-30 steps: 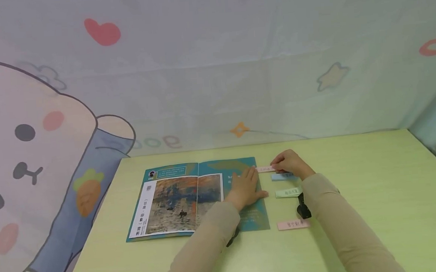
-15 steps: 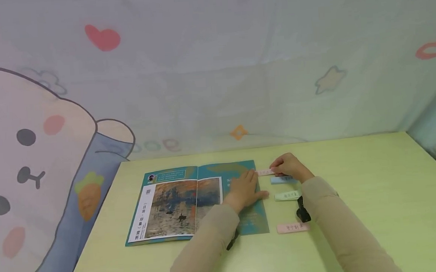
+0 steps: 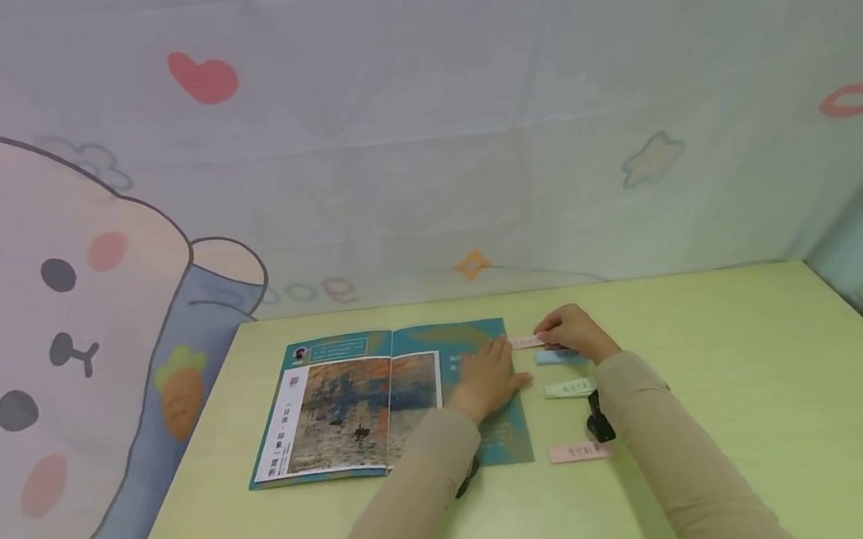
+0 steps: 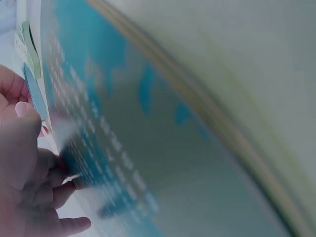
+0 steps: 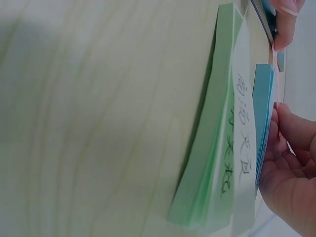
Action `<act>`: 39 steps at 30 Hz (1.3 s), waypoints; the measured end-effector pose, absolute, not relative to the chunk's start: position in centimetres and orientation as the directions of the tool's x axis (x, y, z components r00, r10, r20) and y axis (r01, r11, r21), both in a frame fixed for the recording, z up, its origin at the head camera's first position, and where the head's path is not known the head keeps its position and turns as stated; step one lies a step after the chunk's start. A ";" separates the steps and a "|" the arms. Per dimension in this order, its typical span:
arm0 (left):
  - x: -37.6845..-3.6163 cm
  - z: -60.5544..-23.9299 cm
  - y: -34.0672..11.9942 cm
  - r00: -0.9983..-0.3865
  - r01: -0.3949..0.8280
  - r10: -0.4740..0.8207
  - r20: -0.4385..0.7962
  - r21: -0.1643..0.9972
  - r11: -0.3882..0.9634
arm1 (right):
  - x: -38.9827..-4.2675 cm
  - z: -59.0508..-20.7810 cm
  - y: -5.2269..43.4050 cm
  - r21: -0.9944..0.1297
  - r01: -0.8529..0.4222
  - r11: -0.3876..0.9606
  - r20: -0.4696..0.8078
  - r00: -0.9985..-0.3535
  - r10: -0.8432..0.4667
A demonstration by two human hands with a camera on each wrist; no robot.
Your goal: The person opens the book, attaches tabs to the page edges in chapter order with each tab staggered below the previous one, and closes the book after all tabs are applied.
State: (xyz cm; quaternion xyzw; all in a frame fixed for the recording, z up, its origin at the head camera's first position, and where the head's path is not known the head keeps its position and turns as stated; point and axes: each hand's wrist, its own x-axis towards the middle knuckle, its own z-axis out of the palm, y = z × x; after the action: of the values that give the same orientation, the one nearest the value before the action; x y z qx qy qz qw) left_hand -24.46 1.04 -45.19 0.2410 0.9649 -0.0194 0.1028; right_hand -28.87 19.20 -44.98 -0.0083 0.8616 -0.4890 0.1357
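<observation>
An open magazine (image 3: 340,419) with a harbour painting across its pages lies on the table. My left hand (image 3: 485,380) rests on its right page, fingers extended to the outer edge and thumb apart. A pink paper strip (image 3: 523,341) with handwriting reaches from that edge to my right hand (image 3: 574,331), which pinches its right end between thumb and fingertips. The strip's left end is at my left fingertips. In the right wrist view the strip shows edge-on above a blue sticky-note pad (image 5: 263,89), with a written green sticky-note pad (image 5: 210,138) nearer the camera.
A second pink sticky-note pad (image 3: 579,452) lies at the front, below the green one, near my right sleeve (image 3: 671,428). A printed cloth (image 3: 396,181) hangs behind the table's (image 3: 772,380) back edge.
The head view has tilted slightly, so the scene sits a little lower. Both hands stay nearly in place on the page and strip; the left forearm has shifted slightly right.
</observation>
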 end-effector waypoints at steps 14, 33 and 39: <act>-25.0 -45.0 0.1 -0.798 0.487 0.513 -0.315 0.165 0.858 | -28.8 -45.4 19.7 -0.857 0.119 0.501 -0.220 -0.964 -0.148; -26.2 -45.5 -1.6 -0.776 0.524 0.588 -0.228 0.285 0.802 | -28.6 -44.0 20.7 -0.855 0.082 0.512 -0.169 -0.978 -0.125; -26.4 -44.6 -3.1 -0.751 0.499 0.629 -0.201 0.450 0.740 | -28.2 -43.3 20.7 -0.847 0.070 0.527 -0.158 -0.980 -0.123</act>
State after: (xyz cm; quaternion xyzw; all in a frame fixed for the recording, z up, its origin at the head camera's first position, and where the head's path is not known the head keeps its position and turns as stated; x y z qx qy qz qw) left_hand -26.37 -3.07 -44.57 0.3077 0.9167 0.1875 0.1726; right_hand -28.23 20.74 -43.29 -0.0153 0.8681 -0.4861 0.0994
